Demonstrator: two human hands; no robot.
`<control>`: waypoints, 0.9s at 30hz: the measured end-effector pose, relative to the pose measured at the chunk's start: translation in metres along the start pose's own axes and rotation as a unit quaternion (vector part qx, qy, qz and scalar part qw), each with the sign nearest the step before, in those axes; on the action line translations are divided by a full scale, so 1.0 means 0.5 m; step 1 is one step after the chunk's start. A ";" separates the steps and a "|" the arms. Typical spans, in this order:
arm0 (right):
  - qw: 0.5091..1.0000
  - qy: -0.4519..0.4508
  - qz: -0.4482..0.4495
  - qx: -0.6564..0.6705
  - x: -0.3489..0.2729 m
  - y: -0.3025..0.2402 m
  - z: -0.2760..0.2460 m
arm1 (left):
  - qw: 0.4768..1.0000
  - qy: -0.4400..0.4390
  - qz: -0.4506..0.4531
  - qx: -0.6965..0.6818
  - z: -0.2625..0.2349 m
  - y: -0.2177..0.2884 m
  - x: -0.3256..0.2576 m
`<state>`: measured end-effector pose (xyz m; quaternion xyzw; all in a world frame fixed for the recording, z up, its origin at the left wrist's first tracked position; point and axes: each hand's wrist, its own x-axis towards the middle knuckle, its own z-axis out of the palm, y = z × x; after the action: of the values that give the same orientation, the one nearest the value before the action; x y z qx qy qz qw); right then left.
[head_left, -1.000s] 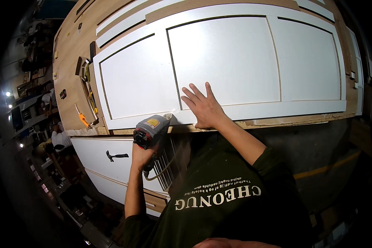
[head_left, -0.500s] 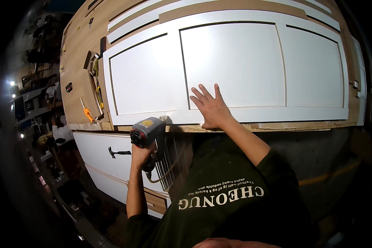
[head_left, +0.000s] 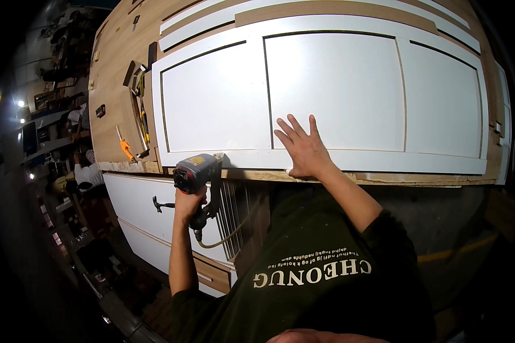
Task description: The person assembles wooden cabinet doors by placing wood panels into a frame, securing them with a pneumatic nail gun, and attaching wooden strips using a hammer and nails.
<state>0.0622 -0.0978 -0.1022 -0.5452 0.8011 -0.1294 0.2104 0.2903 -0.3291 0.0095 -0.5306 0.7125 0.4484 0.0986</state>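
One grey-and-red, pistol-shaped nailer (head_left: 197, 170), clasped in the left hand (head_left: 187, 204), is probably fastening a white, rectangular framed panel (head_left: 337, 86) at twelve o'clock, tip unclear; the right hand (head_left: 309, 154) is lying splayed, next needing steady pressure.

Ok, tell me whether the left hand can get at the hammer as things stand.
Probably not without letting go: the left hand grips the nail gun, though the hammer appears close to that wrist, largely in the open.
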 end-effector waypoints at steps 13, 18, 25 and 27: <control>1.000 0.009 0.009 0.008 0.006 -0.005 0.007 | 0.999 -0.021 0.027 -0.035 -0.031 -0.032 0.015; 1.000 -0.012 0.025 0.006 0.004 -0.016 0.003 | 0.998 0.018 0.011 -0.057 -0.122 -0.116 0.030; 0.999 -0.006 0.030 -0.020 0.009 -0.022 0.003 | 0.993 0.013 0.004 -0.118 -0.193 -0.161 0.072; 0.999 -0.008 0.035 -0.022 0.010 -0.023 -0.001 | 0.992 0.002 0.017 -0.125 -0.194 -0.148 0.083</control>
<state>0.0696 -0.1067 -0.0978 -0.5226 0.8205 -0.0997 0.2090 0.3680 -0.4315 0.0007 -0.5277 0.6599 0.5344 0.0223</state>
